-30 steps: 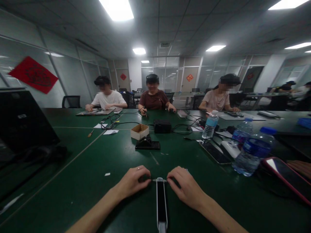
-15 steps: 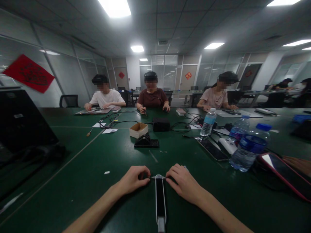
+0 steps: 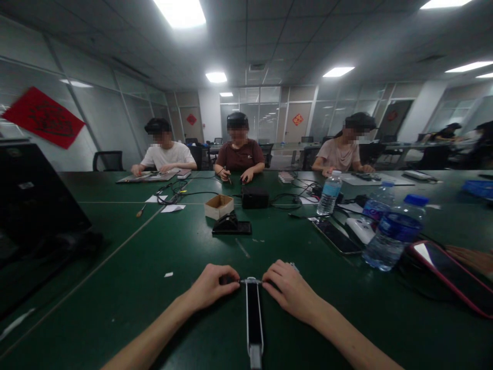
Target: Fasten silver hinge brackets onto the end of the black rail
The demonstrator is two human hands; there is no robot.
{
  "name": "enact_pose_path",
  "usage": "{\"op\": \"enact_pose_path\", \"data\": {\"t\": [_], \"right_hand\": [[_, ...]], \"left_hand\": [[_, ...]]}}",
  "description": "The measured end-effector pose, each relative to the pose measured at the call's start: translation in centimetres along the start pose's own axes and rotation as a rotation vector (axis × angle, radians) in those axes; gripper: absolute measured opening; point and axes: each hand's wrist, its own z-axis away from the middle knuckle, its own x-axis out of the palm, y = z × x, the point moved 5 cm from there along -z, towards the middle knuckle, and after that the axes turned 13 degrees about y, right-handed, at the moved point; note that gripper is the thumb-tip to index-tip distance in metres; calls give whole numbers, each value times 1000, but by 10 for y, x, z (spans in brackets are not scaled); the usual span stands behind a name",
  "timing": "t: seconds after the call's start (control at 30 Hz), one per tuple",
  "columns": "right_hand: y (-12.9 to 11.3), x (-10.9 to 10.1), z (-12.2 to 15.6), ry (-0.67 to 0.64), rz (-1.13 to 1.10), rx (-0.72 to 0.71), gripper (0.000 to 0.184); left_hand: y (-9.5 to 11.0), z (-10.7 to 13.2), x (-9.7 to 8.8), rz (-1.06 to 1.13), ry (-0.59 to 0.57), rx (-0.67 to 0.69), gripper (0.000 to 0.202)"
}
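A long, narrow black object with a pale rim [image 3: 254, 313] lies on the green table [image 3: 173, 318], pointing away from me. A light grey piece [image 3: 256, 355] sits at its near end. My left hand [image 3: 216, 284] is at the far end on the left, thumb and forefinger pinched on a thin, small piece sticking out sideways. My right hand [image 3: 289, 289] mirrors it on the right side, fingertips together at the other thin end. What exactly the fingertips hold is too small to make out. A small bluish-clear thing [image 3: 295, 267] shows partly behind my right hand.
Ahead stand a black stand [image 3: 231, 226], a small open cardboard box [image 3: 219, 207] and a black box [image 3: 254, 197]. To the right are a phone [image 3: 336, 237], water bottles [image 3: 396, 234] and a red-edged phone [image 3: 450, 277]. A black monitor [image 3: 34, 195] stands left. Three co-workers sit opposite.
My hands and the long object stay almost in place. The co-worker in the middle has brought one hand inward to the black box. The view has shifted very slightly.
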Motion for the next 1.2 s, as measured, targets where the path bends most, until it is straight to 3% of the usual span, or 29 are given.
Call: {"op": "enact_pose_path", "data": {"t": [0.33, 0.73, 1.2], "right_hand": [[-3, -2, -2, -51, -1, 52, 14], [-6, -3, -3, -88, -5, 111, 12], [3, 8, 1, -60, 29, 57, 8]], "left_hand": [[-1, -2, 1, 129, 31, -125, 16], [4, 0, 2, 31, 1, -133, 21], [11, -9, 6, -39, -86, -213, 39]]}}
